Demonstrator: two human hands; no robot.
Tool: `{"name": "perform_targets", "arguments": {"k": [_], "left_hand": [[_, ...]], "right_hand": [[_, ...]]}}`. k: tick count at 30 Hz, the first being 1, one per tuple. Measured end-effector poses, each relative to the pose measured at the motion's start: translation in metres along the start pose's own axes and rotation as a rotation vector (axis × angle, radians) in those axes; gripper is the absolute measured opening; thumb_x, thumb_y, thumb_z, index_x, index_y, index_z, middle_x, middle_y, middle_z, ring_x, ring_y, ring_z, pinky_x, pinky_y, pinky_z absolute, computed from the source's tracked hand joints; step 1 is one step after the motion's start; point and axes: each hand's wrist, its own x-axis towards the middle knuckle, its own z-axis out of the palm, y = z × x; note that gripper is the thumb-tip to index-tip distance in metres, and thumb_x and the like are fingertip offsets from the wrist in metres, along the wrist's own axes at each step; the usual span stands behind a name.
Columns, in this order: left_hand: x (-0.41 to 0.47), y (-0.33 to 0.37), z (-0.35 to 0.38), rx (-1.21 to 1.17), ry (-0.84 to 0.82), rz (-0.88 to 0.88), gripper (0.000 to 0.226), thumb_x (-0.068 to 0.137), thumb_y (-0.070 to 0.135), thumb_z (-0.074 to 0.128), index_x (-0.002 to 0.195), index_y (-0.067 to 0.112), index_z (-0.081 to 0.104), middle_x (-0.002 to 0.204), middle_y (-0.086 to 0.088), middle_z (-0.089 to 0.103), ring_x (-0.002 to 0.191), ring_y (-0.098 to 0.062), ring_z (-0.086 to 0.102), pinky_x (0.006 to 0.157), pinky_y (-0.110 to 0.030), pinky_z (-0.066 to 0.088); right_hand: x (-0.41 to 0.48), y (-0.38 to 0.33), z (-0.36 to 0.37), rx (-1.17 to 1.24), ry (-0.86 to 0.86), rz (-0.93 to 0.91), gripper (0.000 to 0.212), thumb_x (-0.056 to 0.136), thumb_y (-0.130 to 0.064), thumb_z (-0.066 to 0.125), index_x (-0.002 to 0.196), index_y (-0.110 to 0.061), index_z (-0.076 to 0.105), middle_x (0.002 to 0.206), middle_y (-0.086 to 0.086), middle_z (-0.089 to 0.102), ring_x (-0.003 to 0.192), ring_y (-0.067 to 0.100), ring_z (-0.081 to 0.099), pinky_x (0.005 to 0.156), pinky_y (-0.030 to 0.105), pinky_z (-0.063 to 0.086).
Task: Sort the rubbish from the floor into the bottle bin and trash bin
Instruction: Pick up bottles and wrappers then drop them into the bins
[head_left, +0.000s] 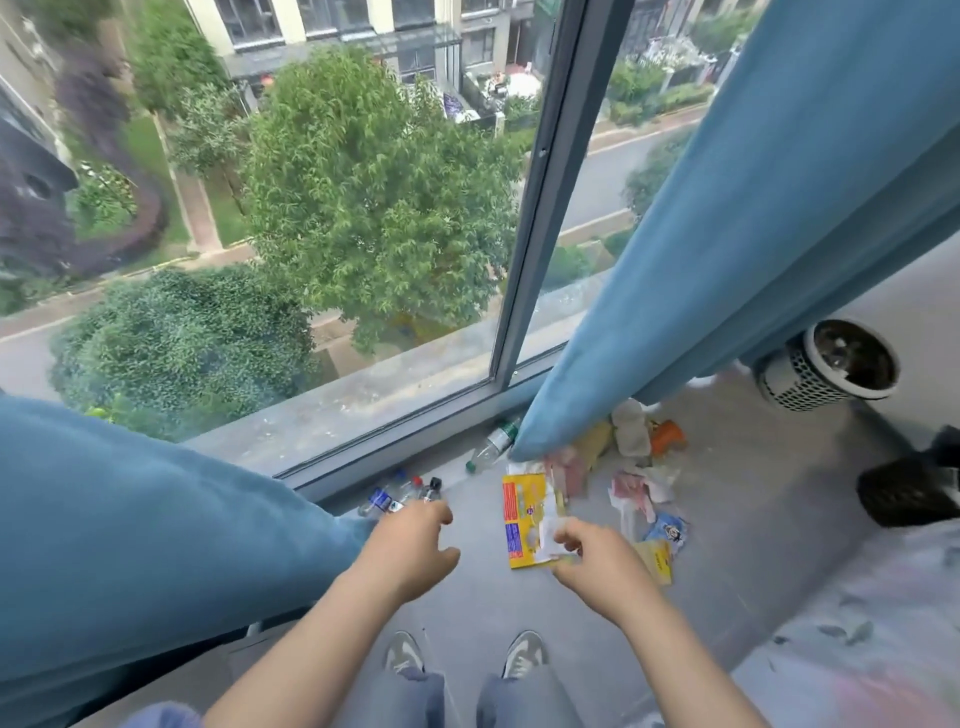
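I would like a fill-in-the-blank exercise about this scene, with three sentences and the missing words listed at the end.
1. The right hand holds a crumpled piece of white ____.
2. The bottle with the green label lies on the floor partly under the blue ____.
3. The white perforated bin stands to the ____ of the curtain.

Missing words: paper; curtain; right

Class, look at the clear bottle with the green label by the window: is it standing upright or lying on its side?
Lying on its side. The green-label bottle rests flat on the floor along the window frame, cap pointing toward the camera, its far end under the blue curtain.
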Motion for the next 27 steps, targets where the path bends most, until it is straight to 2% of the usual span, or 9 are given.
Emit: {"name": "perform_targets", "arguments": {"k": [6,13,18,23,27], "left_hand": [[0.073,-0.032,0.059,0.019,0.043,-0.054,0.037,0.083,0.030,0.052,0.118,0.020,0.056,0.119,0.000,0.061,0.109,-0.022,0.058,0.087,-0.030,0.045],[0.210,-0.081,0.172,0.081,0.018,-0.036,0.035,0.085,0.031,0.053,0.117,0.016,0.053,0.118,-0.005,0.057,0.108,-0.025,0.056,0.083,-0.031,0.043],[0.309,-0.107,0.253,0.153,-0.003,0.039,0.043,0.087,0.031,0.054,0.128,0.017,0.049,0.126,-0.005,0.056,0.115,-0.025,0.055,0.093,-0.033,0.046],[0.390,-0.127,0.314,0.255,0.039,0.138,0.043,0.090,0.029,0.052,0.130,0.016,0.048,0.128,-0.005,0.055,0.117,-0.025,0.054,0.094,-0.033,0.046],[0.432,-0.143,0.345,0.335,0.066,0.206,0.042,0.090,0.030,0.052,0.129,0.016,0.047,0.126,-0.006,0.054,0.115,-0.027,0.054,0.093,-0.035,0.046]], "right_hand": [[0.081,0.037,0.040,0.003,0.034,0.030,0.038,0.083,-0.024,0.060,0.121,-0.022,0.059,0.121,-0.002,0.062,0.112,0.017,0.056,0.089,0.030,0.047],[0.228,0.110,0.134,-0.044,0.047,0.055,0.041,0.083,-0.022,0.058,0.125,-0.021,0.056,0.128,0.000,0.060,0.116,0.020,0.056,0.093,0.031,0.046],[0.322,0.171,0.195,-0.166,0.039,0.024,0.044,0.082,-0.022,0.057,0.126,-0.023,0.055,0.130,-0.001,0.059,0.116,0.021,0.056,0.092,0.032,0.047],[0.406,0.225,0.229,-0.318,0.099,-0.055,0.043,0.087,-0.023,0.056,0.130,-0.019,0.053,0.131,0.000,0.057,0.118,0.020,0.054,0.088,0.029,0.045],[0.451,0.250,0.259,-0.469,0.121,-0.144,0.037,0.085,-0.025,0.057,0.122,-0.018,0.056,0.126,0.003,0.059,0.115,0.023,0.055,0.088,0.032,0.047]]}}
